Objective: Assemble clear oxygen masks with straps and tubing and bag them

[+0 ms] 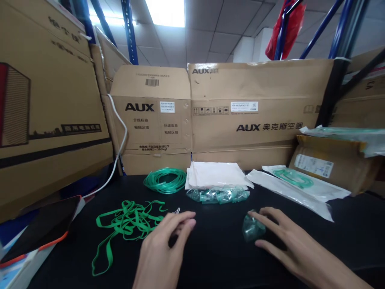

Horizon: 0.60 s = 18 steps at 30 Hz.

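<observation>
My right hand (281,237) is at a clear green plastic oxygen mask (252,228) on the black table. Its index finger rests over the mask's upper edge and the thumb is at the lower right edge. My left hand (164,245) is in the middle foreground, thumb and index finger drawn together. What they hold, if anything, is hidden; a small shiny piece (177,210) shows just behind the knuckles. Beside this hand lies a loose tangle of green elastic straps (129,220). Several more clear green masks (219,195) lie in a row farther back.
Behind the masks are a stack of white packets (216,174) and coiled green tubing (165,180). Bagged tubing (293,178) and an open carton (321,160) stand at right. A dark tablet (42,228) lies left. Large AUX cardboard panels (255,104) wall the back.
</observation>
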Tool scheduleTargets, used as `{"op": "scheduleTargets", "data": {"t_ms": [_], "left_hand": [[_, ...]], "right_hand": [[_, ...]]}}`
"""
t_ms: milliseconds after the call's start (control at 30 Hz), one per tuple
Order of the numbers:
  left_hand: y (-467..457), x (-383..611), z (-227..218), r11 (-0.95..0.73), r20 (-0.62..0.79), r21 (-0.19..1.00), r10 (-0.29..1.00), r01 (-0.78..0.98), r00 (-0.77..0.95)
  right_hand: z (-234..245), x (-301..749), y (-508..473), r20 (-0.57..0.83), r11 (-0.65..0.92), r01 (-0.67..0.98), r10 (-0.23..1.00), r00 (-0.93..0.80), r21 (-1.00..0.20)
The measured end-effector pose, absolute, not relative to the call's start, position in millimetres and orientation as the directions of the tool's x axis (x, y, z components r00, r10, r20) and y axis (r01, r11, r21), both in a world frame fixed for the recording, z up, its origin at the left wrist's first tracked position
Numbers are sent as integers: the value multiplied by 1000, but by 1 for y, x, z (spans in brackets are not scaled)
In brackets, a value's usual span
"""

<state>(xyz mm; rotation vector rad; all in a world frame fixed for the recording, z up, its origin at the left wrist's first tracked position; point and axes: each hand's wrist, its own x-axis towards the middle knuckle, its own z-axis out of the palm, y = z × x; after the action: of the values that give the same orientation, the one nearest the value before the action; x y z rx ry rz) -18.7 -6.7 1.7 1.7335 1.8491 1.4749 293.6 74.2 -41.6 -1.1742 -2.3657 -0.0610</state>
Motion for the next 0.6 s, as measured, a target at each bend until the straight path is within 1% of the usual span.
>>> {"op": "scheduleTargets", "data": {"t_ms": [33,100,167,200,300,433,500,600], "left_hand": [[-6,-11,2,-195,387,804,889,562,-245],[-3,1,2,-142,246,880,953,452,-179],[2,8,0,-72,155,899,975,431,-161],[4,9,-1,-48,135,894,977,445,-166],[8,3,-6,-13,143,837,970,547,-196],[9,-8,-13,3,241,692,942,722,-235],[6,-12,-16,-30,287,649,935,760,-208],[0,-16,-19,-70,298,587,945,806,-135]], "right_hand": [[-37,286,69,407,649,733,737,-540,-201],[-25,270,60,340,686,684,723,-601,-249],[-11,256,55,297,688,668,726,-621,-285],[-3,249,54,271,671,679,742,-613,-299],[20,237,55,178,630,707,774,-608,-323],[43,231,61,6,541,742,809,-587,-395],[49,231,62,-29,509,750,819,-573,-421],[50,232,63,-22,480,756,838,-545,-444]]}}
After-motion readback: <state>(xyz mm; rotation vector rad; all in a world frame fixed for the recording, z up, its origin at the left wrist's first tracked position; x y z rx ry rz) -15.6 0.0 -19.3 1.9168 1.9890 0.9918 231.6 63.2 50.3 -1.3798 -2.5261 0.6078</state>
